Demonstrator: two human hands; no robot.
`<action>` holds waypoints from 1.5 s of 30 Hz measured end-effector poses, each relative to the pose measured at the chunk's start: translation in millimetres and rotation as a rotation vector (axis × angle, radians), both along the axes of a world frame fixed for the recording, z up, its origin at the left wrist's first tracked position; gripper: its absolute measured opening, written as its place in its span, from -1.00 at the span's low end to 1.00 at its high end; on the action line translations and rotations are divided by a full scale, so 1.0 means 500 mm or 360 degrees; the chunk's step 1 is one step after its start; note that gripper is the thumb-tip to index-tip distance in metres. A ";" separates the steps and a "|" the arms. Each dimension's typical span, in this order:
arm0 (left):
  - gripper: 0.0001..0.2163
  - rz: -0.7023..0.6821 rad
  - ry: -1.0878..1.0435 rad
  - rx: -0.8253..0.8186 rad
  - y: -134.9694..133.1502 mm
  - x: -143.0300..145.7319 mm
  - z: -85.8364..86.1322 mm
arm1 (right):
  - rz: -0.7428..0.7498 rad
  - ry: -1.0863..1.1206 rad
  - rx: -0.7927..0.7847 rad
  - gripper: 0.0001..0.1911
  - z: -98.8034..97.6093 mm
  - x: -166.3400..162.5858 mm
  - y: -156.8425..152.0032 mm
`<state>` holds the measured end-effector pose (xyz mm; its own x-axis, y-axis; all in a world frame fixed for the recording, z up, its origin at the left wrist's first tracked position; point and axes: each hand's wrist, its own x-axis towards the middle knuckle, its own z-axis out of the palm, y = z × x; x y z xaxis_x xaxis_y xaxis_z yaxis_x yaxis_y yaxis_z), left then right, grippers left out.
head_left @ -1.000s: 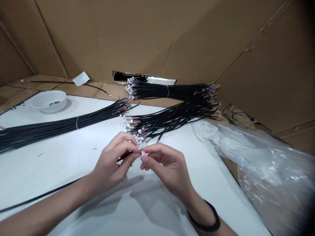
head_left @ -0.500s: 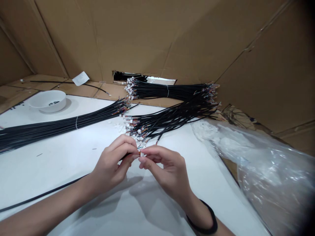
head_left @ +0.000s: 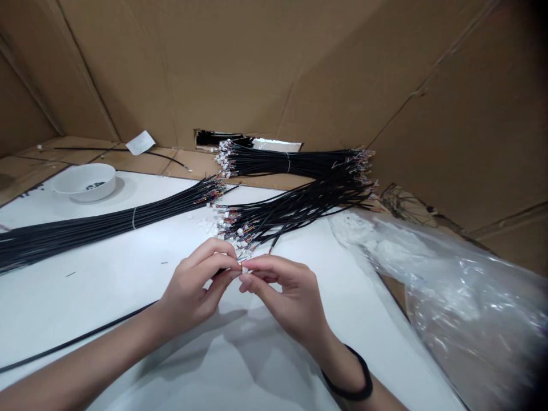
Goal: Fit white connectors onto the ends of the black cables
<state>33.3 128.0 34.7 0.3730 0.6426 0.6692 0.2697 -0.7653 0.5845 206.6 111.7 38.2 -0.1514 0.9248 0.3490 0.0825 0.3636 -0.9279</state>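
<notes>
The pinched connector (head_left: 245,270) is small and white.

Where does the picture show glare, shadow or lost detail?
Head view: bright glints on the plastic bag; head view: soft shadows on the white table below left hand and right hand; head view: right edge darkened; head view: white connector lacks detail.

Two hands, left hand (head_left: 201,279) and right hand (head_left: 286,291), one white connector (head_left: 245,270) and one black cable (head_left: 79,338), centre to lower left. Two tied bundles, left bundle (head_left: 98,219) and upper-centre bundle (head_left: 265,160), plus one loose pile (head_left: 299,202) mid-frame, strands uncountable. One bowl (head_left: 88,196), one paper slip (head_left: 140,142) upper left; one wristband (head_left: 367,385), one plastic bag (head_left: 454,302) lower right.
</notes>
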 end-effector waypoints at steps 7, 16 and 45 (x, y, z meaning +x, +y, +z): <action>-0.86 0.0072 -0.0160 -0.0273 -0.008 -0.001 0.003 | 0.0011 -0.0005 -0.0002 -0.89 0.004 0.003 0.004; -0.92 0.0008 -0.0334 -0.0537 -0.004 -0.001 0.003 | -0.0079 -0.0038 -0.0052 -0.89 0.009 -0.003 -0.002; -0.86 0.0009 -0.0411 -0.0602 -0.003 0.000 0.001 | -0.0095 0.0026 -0.0141 -0.83 0.000 -0.006 0.000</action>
